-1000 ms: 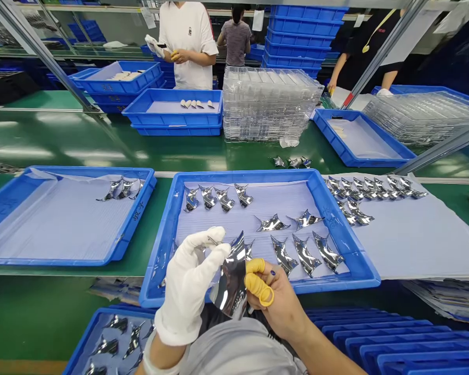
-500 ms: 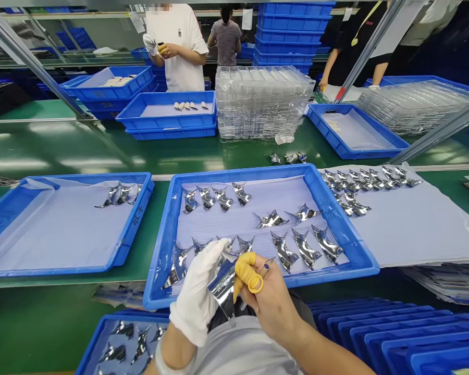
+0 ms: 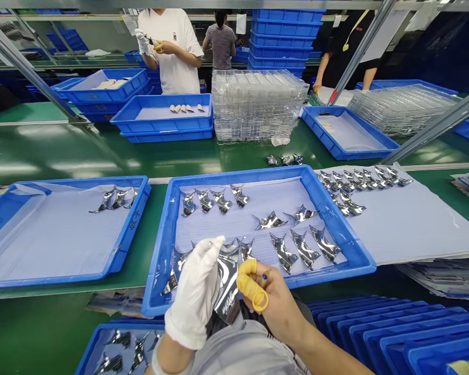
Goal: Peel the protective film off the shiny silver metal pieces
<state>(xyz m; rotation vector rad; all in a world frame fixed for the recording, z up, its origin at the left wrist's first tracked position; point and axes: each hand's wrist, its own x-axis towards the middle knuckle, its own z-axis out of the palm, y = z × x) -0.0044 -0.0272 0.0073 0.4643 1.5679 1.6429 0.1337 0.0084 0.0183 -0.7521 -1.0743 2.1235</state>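
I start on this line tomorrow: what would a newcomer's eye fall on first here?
Probably the mirror-bright piece in the white-gloved left hand, low in the middle, with the yellow finger covers of the right hand beside it. Next, the blue tray just behind, holding more shiny pieces; then, farther back, the tall stack of clear plastic trays on the green bench.

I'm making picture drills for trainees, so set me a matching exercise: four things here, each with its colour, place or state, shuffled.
1. Left hand
2. Right hand
3. Clear plastic stack
4. Pale sheet

A. Right of the central blue tray
B. White-gloved, holding a shiny piece
C. On the green bench
D. Yellow covers on some fingers

Pairs: 1-B, 2-D, 3-C, 4-A
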